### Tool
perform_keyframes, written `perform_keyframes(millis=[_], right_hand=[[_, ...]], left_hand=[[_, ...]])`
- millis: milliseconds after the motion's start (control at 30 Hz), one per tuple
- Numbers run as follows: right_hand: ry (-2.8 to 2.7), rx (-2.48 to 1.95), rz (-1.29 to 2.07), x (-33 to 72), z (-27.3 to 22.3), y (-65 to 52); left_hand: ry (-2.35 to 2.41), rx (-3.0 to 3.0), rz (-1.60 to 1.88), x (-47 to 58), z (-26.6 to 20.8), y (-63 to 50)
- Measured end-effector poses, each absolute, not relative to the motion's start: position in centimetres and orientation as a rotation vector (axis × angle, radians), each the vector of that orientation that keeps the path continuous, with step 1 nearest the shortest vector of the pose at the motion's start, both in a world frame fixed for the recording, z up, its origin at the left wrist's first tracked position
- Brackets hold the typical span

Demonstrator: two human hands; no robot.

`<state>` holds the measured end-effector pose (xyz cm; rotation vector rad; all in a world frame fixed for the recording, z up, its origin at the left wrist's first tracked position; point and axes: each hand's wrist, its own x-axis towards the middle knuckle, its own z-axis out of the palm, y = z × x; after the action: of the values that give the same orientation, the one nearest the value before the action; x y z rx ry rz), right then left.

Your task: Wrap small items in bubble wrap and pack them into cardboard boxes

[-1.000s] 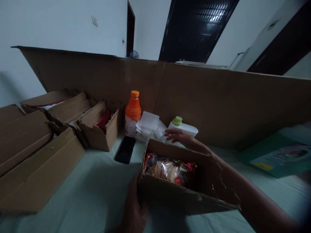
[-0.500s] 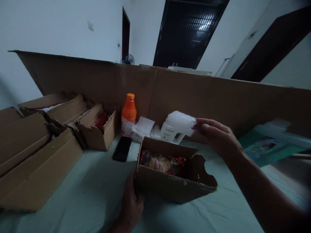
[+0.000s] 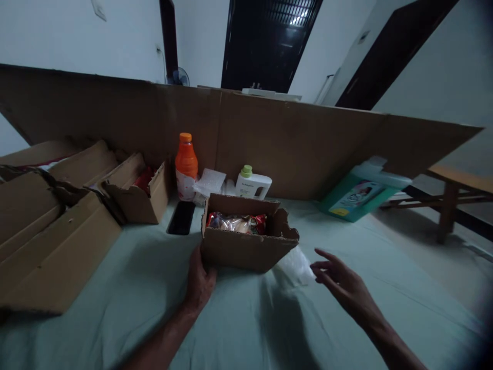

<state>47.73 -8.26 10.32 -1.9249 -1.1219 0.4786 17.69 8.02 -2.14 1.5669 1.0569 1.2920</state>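
Note:
My left hand (image 3: 200,280) grips the lower left corner of an open cardboard box (image 3: 246,252). Inside the box lie red and clear plastic packets (image 3: 236,223) with pale contents. To the right, my right hand (image 3: 342,282) has its fingers apart, with the fingertips at the edge of a crumpled piece of bubble wrap (image 3: 296,267). The bubble wrap lies on the cloth beside the box and is partly hidden by it. Behind the box stands a white jug (image 3: 250,183) with a green cap.
An orange bottle (image 3: 186,167), more bubble wrap (image 3: 211,181) and a black phone (image 3: 181,218) are left of the jug. Several cardboard boxes (image 3: 69,252) stand at left. A green liquid jug (image 3: 358,192) leans at right. A tall cardboard panel (image 3: 292,149) runs along the back.
My right hand has brought the bubble wrap from above the white jug to the cloth right of the box, uncovering the green cap. The view has shifted right.

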Motion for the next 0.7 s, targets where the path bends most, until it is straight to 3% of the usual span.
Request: perform_keyframes(millis=[300,700], right_hand=[[-1.533,-1.878,0.476,42.4,7.0,-4.8],[-1.399,-2.069,0.241,45.3,6.9,3.4]], left_hand=[[1.093,1.617,1.271,17.6,-1.2,8.0],[1.197,1.726,1.056,22.0,2.4,14.6]])
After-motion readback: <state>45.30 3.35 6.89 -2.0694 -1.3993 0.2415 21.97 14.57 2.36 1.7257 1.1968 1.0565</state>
